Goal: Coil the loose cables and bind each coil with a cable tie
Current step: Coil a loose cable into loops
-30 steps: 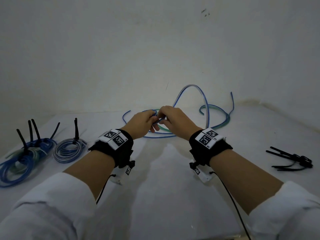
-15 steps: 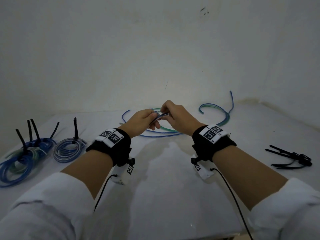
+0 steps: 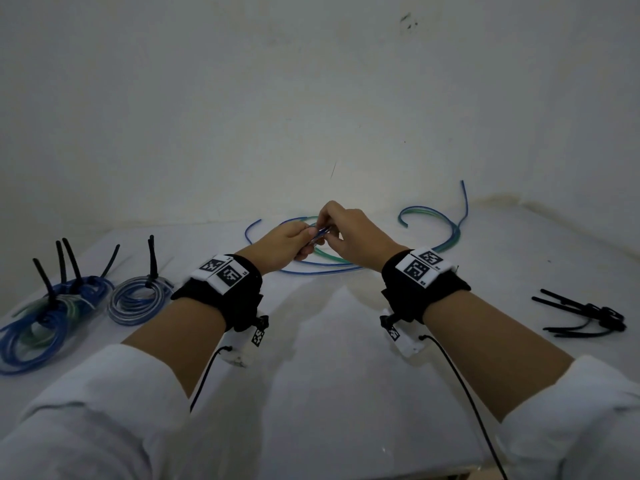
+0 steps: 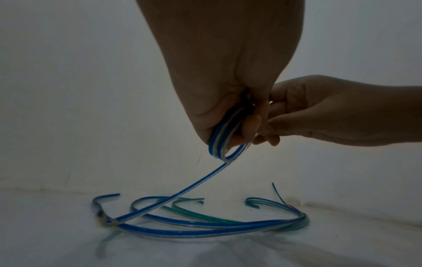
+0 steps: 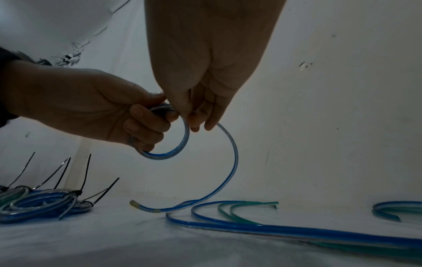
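My left hand [image 3: 304,241] grips a small coil of blue-and-clear cable [image 4: 224,146] above the white table [image 3: 329,375]. The coil shows as a ring [image 5: 180,144] in the right wrist view, with the left hand's fingers [image 5: 146,124] curled through it. My right hand [image 3: 330,234] pinches the same cable just beside the coil. From there the cable's free tail [image 5: 233,162] arcs down to the table. Loose blue cables [image 3: 322,270] and green cables [image 3: 334,259] lie under and behind the hands.
Several bound coils with upright black ties lie at the left: a pale blue one [image 3: 138,299] and a blue-green heap [image 3: 41,323]. Spare black cable ties [image 3: 585,313] lie at the right. More loose cable [image 3: 446,233] curves at the back right by the wall.
The tall loop of cable that stood behind the hands has been drawn down into the coil. Both hands have risen slightly, and the right hand has shifted along the cable.
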The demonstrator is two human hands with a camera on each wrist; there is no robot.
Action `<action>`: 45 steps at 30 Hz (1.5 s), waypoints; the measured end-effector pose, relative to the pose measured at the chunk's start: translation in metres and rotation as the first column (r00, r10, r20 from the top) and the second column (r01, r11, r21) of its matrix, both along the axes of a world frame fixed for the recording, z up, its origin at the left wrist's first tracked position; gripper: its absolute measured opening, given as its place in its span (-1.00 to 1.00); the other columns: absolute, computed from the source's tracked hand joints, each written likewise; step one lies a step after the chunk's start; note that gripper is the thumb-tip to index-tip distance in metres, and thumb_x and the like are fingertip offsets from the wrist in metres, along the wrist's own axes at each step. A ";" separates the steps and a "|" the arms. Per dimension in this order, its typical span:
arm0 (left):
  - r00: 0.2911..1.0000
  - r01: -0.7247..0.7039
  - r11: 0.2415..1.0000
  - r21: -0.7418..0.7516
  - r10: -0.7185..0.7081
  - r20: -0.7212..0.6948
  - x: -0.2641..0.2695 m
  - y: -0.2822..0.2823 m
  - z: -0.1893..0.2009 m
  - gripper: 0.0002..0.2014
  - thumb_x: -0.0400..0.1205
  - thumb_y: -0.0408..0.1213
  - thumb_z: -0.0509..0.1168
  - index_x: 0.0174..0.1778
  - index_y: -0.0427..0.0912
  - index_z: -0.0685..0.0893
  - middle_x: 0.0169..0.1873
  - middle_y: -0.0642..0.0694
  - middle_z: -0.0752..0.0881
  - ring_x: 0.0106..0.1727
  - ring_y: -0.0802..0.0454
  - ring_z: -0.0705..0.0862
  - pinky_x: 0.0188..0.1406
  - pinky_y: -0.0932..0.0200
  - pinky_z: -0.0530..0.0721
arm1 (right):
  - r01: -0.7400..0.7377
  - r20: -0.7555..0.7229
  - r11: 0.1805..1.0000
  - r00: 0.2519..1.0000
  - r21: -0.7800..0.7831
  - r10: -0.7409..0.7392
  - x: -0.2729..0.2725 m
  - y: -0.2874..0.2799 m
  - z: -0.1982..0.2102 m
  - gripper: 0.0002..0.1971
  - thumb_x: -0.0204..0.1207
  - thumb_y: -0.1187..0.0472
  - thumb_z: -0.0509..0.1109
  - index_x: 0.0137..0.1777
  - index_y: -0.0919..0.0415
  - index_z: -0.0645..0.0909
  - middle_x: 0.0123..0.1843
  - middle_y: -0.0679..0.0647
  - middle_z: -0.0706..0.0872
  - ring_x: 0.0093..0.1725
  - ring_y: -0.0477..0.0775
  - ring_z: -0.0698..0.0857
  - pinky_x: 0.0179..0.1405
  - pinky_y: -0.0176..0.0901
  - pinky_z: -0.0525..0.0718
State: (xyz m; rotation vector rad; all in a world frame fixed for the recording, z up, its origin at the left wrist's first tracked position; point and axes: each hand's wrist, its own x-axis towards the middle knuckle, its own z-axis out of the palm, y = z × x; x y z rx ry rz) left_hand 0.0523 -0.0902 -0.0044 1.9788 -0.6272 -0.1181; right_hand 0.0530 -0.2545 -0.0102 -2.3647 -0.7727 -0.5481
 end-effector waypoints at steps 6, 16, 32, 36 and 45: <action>0.994 -0.053 0.958 -0.281 0.024 -0.105 -0.001 0.000 0.004 -0.68 0.76 -0.36 -0.05 -0.30 -0.20 0.43 -0.50 -0.04 0.30 -0.59 0.24 0.30 -0.51 0.37 0.27 | 0.173 0.039 0.982 0.984 0.069 -0.176 0.007 -0.005 -0.004 -0.90 0.57 0.42 0.23 0.00 0.38 0.57 -0.12 0.30 0.69 -0.28 0.27 0.67 -0.20 0.03 0.60; 0.983 -0.008 0.796 -0.605 -0.106 -0.152 -0.005 -0.001 0.016 -0.70 0.78 -0.23 -0.10 -0.16 -0.18 0.47 -0.02 -0.17 0.80 -0.25 0.08 0.77 -0.38 0.32 0.53 | 0.407 -0.453 0.865 0.856 0.293 -0.249 0.005 -0.002 -0.009 -0.83 0.53 0.52 0.02 -0.02 0.29 0.34 -0.16 0.24 0.47 -0.43 0.33 0.69 -0.53 0.02 0.70; 0.949 -0.237 0.898 -0.371 0.295 0.109 0.005 -0.011 0.013 -0.77 0.73 -0.10 0.06 0.13 -0.20 0.41 0.09 -0.05 0.59 0.11 0.10 0.61 -0.05 0.13 0.66 | 0.302 -0.194 0.952 0.933 -0.039 -0.304 0.002 0.007 -0.013 -0.77 0.35 0.61 0.21 -0.09 0.36 0.53 -0.15 0.24 0.61 -0.10 0.34 0.67 -0.13 0.14 0.67; 0.896 -0.313 0.949 -0.016 0.301 0.328 0.012 -0.002 0.009 -0.74 0.74 -0.07 0.07 -0.03 -0.24 0.41 -0.24 0.00 0.58 -0.28 0.10 0.55 -0.09 0.04 0.61 | 0.282 -0.008 0.956 0.959 -0.081 -0.283 0.006 0.005 -0.011 -0.73 0.39 0.58 0.17 -0.05 0.34 0.61 -0.10 0.29 0.64 -0.11 0.28 0.60 -0.17 -0.06 0.45; 0.948 -0.226 0.972 0.062 0.205 0.245 0.007 0.004 0.002 -0.78 0.76 -0.29 -0.01 -0.20 -0.17 0.40 -0.21 -0.13 0.71 -0.16 0.07 0.70 -0.18 0.42 0.54 | 0.143 0.103 0.986 0.986 -0.085 -0.134 0.003 0.002 0.003 -0.80 0.41 0.53 0.27 0.00 0.34 0.50 -0.04 0.18 0.55 -0.11 0.05 0.41 -0.05 -0.11 0.46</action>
